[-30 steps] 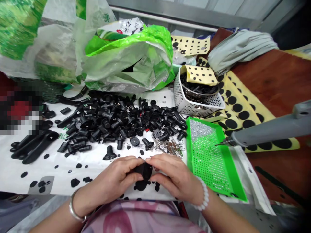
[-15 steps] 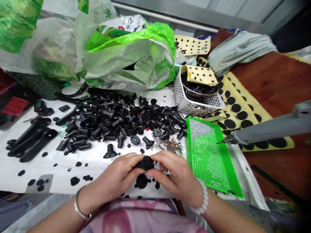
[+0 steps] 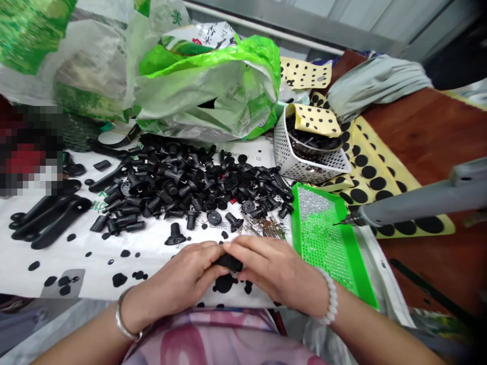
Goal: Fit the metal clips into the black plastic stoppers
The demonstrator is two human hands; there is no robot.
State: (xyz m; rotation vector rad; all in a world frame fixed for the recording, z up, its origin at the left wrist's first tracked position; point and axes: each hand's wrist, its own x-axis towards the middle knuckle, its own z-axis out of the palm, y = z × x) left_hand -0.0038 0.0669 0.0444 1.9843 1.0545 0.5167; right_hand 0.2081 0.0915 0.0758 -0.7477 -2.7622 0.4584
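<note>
Close to the table's front edge, a small black plastic part sits between my two hands, mostly covered by fingers. My left hand grips it from the left, thumb below and fingers above. My right hand closes over its right side, its fingertips meeting those of my left hand on top. Just beyond lie a loose black flanged knob and a small pile of thin metal pieces. A large heap of black plastic parts spreads behind them.
To the right lies a green perforated tray of small silvery pieces, with a grey electric screwdriver pointing over it. Behind stand a white basket and a green-and-white plastic bag. Black handles lie left; black dots scatter the white sheet.
My right hand has shifted from pinching at the part's right side to covering its top, its fingers now touching my left hand. The left hand keeps its grip.
</note>
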